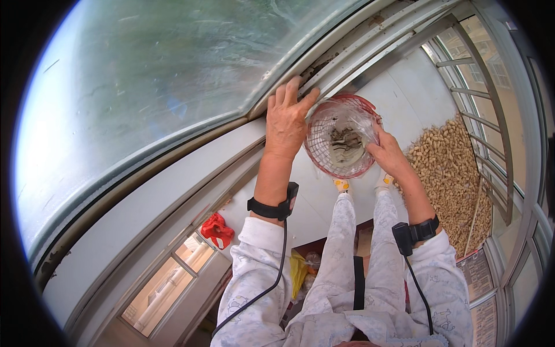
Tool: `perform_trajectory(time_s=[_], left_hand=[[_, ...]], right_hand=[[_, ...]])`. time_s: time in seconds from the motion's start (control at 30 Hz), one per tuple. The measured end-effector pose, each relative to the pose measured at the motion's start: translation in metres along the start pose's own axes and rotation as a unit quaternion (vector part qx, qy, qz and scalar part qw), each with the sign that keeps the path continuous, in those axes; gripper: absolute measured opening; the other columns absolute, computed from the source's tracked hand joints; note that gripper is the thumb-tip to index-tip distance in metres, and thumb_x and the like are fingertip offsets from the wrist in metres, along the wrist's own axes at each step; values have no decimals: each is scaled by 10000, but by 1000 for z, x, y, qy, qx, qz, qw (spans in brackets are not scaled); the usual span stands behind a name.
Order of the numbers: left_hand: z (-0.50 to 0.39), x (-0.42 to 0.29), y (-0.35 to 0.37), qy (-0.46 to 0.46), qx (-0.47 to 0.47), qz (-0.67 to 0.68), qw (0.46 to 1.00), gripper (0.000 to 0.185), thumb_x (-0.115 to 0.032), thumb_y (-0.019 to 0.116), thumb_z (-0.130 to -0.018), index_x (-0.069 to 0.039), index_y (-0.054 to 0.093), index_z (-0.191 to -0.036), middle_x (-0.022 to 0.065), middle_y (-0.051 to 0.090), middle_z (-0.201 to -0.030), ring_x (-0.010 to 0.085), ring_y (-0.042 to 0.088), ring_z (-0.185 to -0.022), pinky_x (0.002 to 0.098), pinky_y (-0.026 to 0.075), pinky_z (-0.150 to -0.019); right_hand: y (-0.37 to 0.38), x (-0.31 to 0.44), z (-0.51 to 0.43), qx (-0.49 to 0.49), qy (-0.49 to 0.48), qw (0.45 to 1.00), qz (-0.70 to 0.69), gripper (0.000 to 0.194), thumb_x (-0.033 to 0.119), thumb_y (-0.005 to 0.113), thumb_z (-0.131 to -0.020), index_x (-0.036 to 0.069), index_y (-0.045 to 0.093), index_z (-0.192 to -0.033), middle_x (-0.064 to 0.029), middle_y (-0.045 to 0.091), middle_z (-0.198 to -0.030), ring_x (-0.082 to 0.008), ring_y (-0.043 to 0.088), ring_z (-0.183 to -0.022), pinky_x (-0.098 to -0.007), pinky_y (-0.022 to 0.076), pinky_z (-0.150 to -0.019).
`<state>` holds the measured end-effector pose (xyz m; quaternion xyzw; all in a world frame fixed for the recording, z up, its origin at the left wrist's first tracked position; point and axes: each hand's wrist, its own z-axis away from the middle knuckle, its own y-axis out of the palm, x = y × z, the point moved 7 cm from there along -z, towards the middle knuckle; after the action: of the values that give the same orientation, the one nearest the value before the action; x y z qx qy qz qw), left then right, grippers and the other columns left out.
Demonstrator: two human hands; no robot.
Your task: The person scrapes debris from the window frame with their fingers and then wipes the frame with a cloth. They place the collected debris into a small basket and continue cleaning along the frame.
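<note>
My left hand [288,115] is up at the white window frame [342,65], its fingers hooked over the edge and its thumb spread toward the track. Just to its right is a round mesh wastebasket [315,152] with a red rim, tilted so that I look into it. A transparent plastic bag [360,119] lines the basket, and grey and dark debris [344,141] lies at the bottom. My right hand [390,154] pinches the right side of the rim and the bag, with the thumb inside. Black straps with small devices sit on both wrists.
Peanuts in their shells [448,178] lie heaped on the white surface [401,91] at the right, beside a metal railing [494,112]. A large glass pane [173,65] fills the upper left. A red plastic bag [217,230] and a yellow bag [298,271] lie lower down.
</note>
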<state>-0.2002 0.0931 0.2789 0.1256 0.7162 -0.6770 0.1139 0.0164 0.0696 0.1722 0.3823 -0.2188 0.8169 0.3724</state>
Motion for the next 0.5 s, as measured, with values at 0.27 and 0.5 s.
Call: perform_trajectory(time_s=[0.27, 0.5], left_hand=[[3, 8, 2, -10, -19, 31, 999, 432, 59, 662, -713, -84, 690, -1120, 167, 558, -1225, 363, 568, -1079, 429, 485, -905], [36, 6, 5, -220, -110, 59, 968, 206, -3, 578, -872, 4, 675, -1054, 160, 639, -982, 359, 579, -974, 462, 452, -839]], right_hand=[[4, -4, -3, -21, -41, 999, -2, 672, 120, 529, -803, -92, 381, -1424, -307, 644, -960, -381, 647, -908, -408, 489, -854], [8, -7, 4, -37, -44, 998, 15, 667, 123, 518, -826, -36, 359, -1454, -326, 640, -951, -444, 644, -930, -431, 491, -851]])
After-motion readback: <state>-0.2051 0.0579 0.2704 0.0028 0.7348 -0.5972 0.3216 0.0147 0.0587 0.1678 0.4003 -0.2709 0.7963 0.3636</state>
